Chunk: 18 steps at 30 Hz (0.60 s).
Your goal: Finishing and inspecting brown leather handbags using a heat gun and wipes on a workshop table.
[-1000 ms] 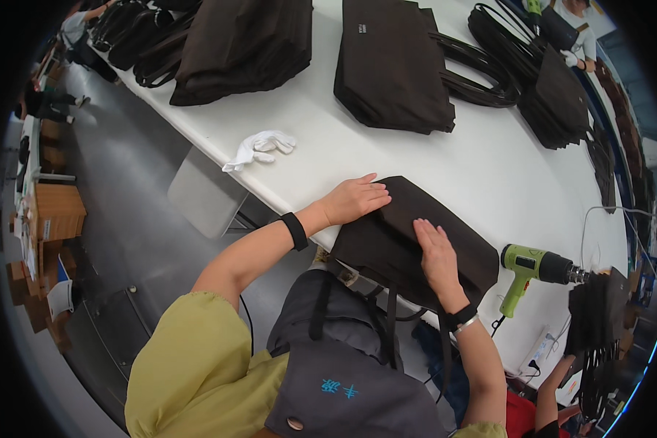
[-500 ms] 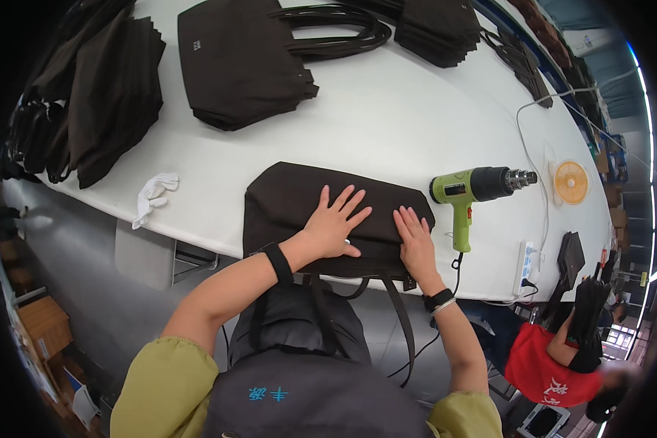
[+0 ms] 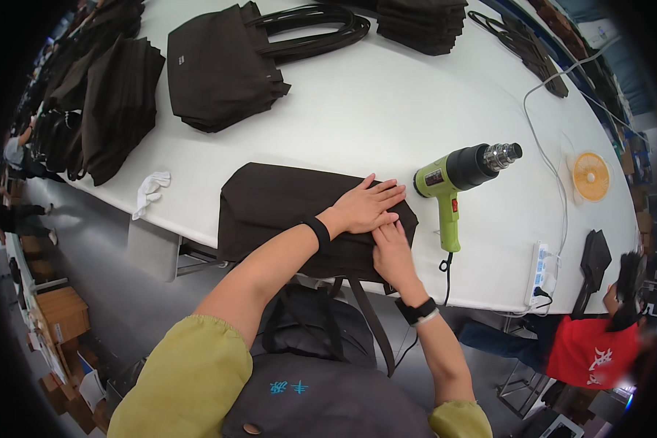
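A dark brown tote bag (image 3: 277, 201) lies flat at the near edge of the white table, its straps hanging over the edge toward my lap. My left hand (image 3: 366, 207) rests flat on the right part of the bag, fingers stretched out. Just below it, my right hand (image 3: 396, 255) lies on the bag near its right end, the fingertips meeting the left hand. Neither hand grips anything. Right of the bag, a green and black heat gun (image 3: 449, 175) lies on the table with its metal nozzle pointing away to the right.
Stacks of dark bags (image 3: 223, 73) lie along the far side and a pile of bags (image 3: 120, 109) at the left. A white glove (image 3: 151, 194) is near the left edge. A power strip (image 3: 537, 274), cables and an orange round item (image 3: 590, 177) are at right, beyond them a person in red (image 3: 591, 350).
My left hand has slid right across the bag to meet the right hand. The right hand has shifted slightly inward. The whole view has turned a little.
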Motion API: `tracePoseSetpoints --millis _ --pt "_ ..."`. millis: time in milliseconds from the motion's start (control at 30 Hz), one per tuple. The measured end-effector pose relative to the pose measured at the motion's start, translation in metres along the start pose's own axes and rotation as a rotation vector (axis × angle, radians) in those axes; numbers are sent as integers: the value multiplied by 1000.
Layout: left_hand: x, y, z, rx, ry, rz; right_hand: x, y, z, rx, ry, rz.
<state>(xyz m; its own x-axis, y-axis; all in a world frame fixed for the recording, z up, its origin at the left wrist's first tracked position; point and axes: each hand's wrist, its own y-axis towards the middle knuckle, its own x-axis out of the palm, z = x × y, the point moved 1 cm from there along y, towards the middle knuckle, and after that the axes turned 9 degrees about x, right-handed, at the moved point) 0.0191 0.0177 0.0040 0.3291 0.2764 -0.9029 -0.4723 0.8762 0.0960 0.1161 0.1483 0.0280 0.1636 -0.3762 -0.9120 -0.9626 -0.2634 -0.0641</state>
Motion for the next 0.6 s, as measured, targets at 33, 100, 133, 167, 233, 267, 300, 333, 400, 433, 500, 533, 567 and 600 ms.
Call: tracePoseSetpoints --millis 33,100,133,167,233,267,300,333,400,433,500,533,567,600 --pt "2 -1 0 0 18 14 -19 -10 4 3 -12 74" --pt "2 -9 -5 7 68 24 -49 -33 26 129 102 456" --pt "1 -9 -5 0 93 16 -65 -37 36 276 -44 718" --pt "0 -11 -6 -12 117 8 -73 -31 48 311 5 764" --pt "-4 -5 -4 6 133 0 -83 -19 60 376 38 802" --pt "-2 -5 -2 4 140 21 -83 -6 63 471 157 522" --pt "-4 -4 -2 -1 156 47 -81 4 66 546 274 244" --pt "-5 -6 2 -9 158 47 -80 5 72 540 276 239" --pt "-7 -19 12 -148 211 52 -79 7 96 568 172 311" --pt "-7 -31 13 -159 215 51 -77 6 109 558 178 306" --pt "-12 -63 12 -295 261 -7 -82 3 135 534 17 528" --pt "-14 -75 13 -285 225 5 -88 6 145 521 25 523" --pt "-14 -79 15 -299 230 5 -95 9 157 573 16 514" --pt "-15 -81 18 -322 262 -12 -101 10 168 630 4 506"
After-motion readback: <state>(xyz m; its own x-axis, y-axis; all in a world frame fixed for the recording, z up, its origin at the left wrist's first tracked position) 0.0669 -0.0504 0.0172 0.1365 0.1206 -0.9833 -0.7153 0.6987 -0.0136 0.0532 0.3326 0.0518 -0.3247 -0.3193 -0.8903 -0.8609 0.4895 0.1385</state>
